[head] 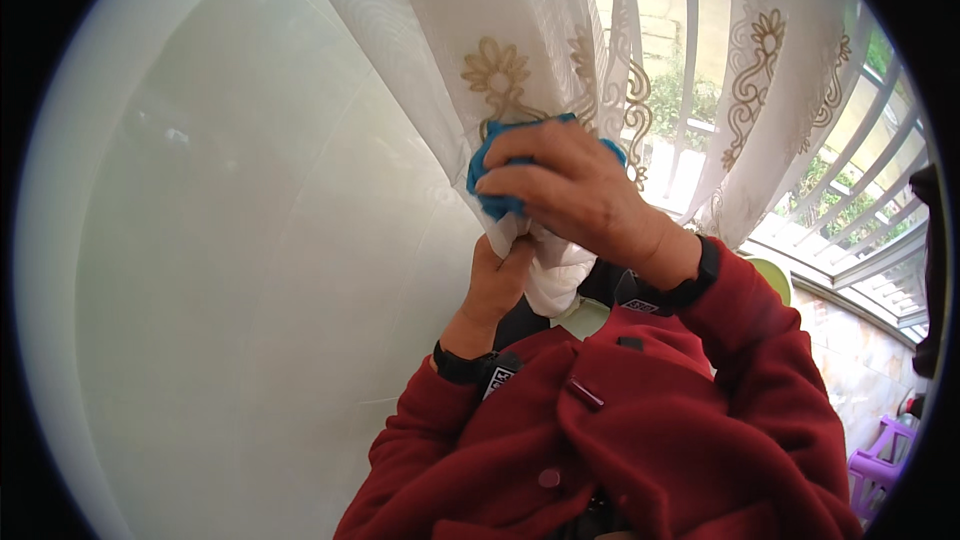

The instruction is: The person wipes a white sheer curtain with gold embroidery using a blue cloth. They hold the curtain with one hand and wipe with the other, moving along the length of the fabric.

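A sheer white curtain [450, 22] with brown floral embroidery hangs before me. My right hand [581, 191] presses a crumpled blue cloth [491, 184] against the curtain's lower part, its fingers spread over the cloth. Below it, my left hand [499, 281] grips the gathered bottom of the curtain, and its fingertips are partly hidden behind the fabric. A bunched white fold [559, 281] hangs beside the left hand.
A pale, glossy wall [247, 240] fills the left side. On the right, a window with white bars [892, 142] stands behind another curtain panel [780, 67]. A purple plastic stool [881, 461] is at the lower right, near a light-green rounded object [772, 277].
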{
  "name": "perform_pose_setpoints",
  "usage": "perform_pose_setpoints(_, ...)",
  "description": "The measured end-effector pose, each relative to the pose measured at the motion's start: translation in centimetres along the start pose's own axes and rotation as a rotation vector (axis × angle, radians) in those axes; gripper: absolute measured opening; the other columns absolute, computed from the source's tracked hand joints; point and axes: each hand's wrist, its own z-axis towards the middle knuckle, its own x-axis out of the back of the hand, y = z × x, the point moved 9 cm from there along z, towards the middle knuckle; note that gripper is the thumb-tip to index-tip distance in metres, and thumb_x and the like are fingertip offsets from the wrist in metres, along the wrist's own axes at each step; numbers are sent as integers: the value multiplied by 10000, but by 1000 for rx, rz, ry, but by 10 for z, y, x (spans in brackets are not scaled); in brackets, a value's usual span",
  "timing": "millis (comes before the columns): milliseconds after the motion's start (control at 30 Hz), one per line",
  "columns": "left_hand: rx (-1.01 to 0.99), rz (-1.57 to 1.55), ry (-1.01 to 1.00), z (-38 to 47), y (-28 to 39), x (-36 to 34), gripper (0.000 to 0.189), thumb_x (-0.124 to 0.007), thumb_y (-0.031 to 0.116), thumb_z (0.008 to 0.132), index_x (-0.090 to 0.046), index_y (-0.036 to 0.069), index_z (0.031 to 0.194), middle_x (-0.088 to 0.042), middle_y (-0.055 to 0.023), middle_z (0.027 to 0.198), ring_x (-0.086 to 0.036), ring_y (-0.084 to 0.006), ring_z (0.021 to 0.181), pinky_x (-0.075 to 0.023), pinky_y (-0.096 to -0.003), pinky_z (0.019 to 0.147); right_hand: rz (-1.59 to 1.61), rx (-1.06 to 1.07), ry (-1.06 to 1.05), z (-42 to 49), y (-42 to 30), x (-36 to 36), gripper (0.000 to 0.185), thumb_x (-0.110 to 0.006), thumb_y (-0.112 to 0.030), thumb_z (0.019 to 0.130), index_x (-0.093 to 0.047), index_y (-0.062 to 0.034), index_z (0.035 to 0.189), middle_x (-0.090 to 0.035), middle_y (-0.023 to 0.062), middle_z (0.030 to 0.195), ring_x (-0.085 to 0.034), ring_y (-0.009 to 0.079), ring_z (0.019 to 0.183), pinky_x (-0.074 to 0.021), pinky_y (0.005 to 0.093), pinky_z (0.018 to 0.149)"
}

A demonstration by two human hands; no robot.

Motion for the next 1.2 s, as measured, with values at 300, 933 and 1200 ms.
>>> perform_pose_setpoints(300, 88, -53, -39, -10, -12, -9, 379, -470, -25, 807, -559, -25, 1176, -610, -60, 1063, -556, -162, 978, -456, -291, 854, -324, -89, 338, 56, 54, 67, 363, -721, -59, 747, -605, -124, 1084, -596, 97, 1135, -617, 301, 938, -531, 356, 764)
perform_pose_setpoints(933, 56, -113, 105, -42, 11, 55, 378, -510, -55, 837, -561, -34, 1211, -592, -78, 1183, -560, -200, 1067, -436, -326, 950, -1051, -759, -966, -308, 171, 61, 574, -776, -301, 693, -585, -204, 1226, -352, 32, 1479, -359, 304, 1337, -359, 688, 928)
perform_pose_setpoints(1200, 62, -50, 157, -32, -11, 65, 476, -466, 1, 899, -417, 9, 1373, -468, -83, 1356, -461, -231, 1247, -373, -367, 1055, -574, -1612, -961, -579, 91, 118, 567, -690, -122, 742, -561, -211, 1286, -321, 119, 1509, -531, 344, 1202, -479, 456, 953)
